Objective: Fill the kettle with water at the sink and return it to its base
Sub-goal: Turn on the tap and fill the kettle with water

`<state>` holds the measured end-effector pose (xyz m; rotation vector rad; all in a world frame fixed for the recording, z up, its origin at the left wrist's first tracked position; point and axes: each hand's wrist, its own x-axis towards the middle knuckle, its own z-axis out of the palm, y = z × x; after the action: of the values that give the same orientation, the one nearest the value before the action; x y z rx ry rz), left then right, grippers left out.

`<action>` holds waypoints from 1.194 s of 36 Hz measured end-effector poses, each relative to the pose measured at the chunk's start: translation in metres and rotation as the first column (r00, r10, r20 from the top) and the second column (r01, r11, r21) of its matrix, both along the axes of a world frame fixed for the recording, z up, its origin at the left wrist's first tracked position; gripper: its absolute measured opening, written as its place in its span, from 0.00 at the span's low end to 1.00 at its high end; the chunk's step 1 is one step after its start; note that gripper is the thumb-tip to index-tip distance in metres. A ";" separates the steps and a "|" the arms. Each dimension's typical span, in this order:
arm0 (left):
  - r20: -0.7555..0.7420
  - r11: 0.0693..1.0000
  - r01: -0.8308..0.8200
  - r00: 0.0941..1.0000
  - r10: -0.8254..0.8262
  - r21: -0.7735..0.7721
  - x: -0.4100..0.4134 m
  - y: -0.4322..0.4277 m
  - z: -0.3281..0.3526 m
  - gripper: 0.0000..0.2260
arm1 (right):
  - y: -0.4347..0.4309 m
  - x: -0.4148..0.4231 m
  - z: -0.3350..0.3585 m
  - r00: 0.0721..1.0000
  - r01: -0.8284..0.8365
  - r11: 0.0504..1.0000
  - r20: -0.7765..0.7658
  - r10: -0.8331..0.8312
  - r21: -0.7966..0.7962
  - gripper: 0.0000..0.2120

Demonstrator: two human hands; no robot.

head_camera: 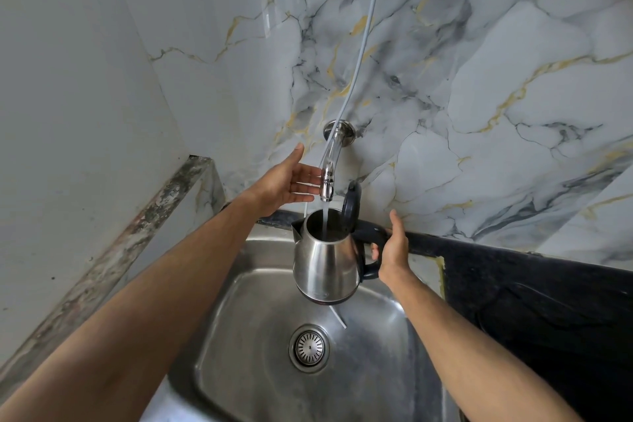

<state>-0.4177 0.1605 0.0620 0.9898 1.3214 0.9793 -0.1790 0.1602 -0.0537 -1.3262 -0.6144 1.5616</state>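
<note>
A stainless steel kettle (325,260) with a black handle hangs above the steel sink (370,363), its black lid (351,204) flipped up. My right hand (394,252) grips the handle. Water streams from the wall-mounted chrome tap (328,181) straight into the kettle's open mouth. My left hand (291,178) is beside the tap's spout, fingers spread and touching or nearly touching it, holding nothing. The kettle's base is out of sight.
The sink's round drain strainer (309,348) lies below the kettle. A black countertop (548,301) runs along the right. Marble-patterned tiles cover the back wall, and a thin grey hose (363,44) hangs down to the tap. A tiled ledge (113,250) borders the left.
</note>
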 end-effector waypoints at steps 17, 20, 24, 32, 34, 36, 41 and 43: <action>-0.312 0.983 0.033 0.950 0.024 0.178 0.017 0.005 -0.015 0.10 | 0.010 -0.005 -0.001 0.998 0.037 0.999 -0.040 -0.038 -0.011 0.23; -0.348 0.980 0.016 0.936 0.056 0.199 0.021 0.008 -0.017 0.10 | 0.011 -0.006 -0.003 0.998 0.047 0.999 -0.050 -0.047 -0.010 0.24; -0.379 0.977 -0.023 0.919 0.104 0.211 0.022 0.011 -0.023 0.14 | 0.012 -0.007 -0.006 0.997 0.055 0.998 -0.057 -0.056 -0.010 0.26; -0.429 0.980 -0.058 0.893 0.135 0.189 0.026 0.018 -0.026 0.20 | 0.013 -0.005 -0.007 0.997 0.055 0.998 -0.046 -0.056 -0.003 0.23; -0.437 0.982 -0.062 0.889 0.137 0.180 0.026 0.018 -0.026 0.21 | 0.014 -0.005 -0.008 0.997 0.053 0.999 -0.050 -0.053 -0.004 0.23; -0.435 0.982 -0.065 0.890 0.137 0.176 0.026 0.018 -0.026 0.21 | 0.014 -0.005 -0.010 0.997 0.055 0.998 -0.049 -0.055 -0.003 0.23; -0.435 0.983 -0.072 0.889 0.141 0.172 0.028 0.018 -0.027 0.21 | 0.014 -0.006 -0.009 0.996 0.075 0.997 -0.056 -0.075 -0.003 0.24; -0.433 0.981 -0.075 0.890 0.146 0.179 0.028 0.018 -0.027 0.20 | 0.014 -0.007 -0.008 0.994 0.082 0.997 -0.065 -0.082 -0.013 0.25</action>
<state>-0.3892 0.1789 0.0351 1.3274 1.7144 0.9894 -0.1864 0.1741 -0.0616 -1.2864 -0.5057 1.5372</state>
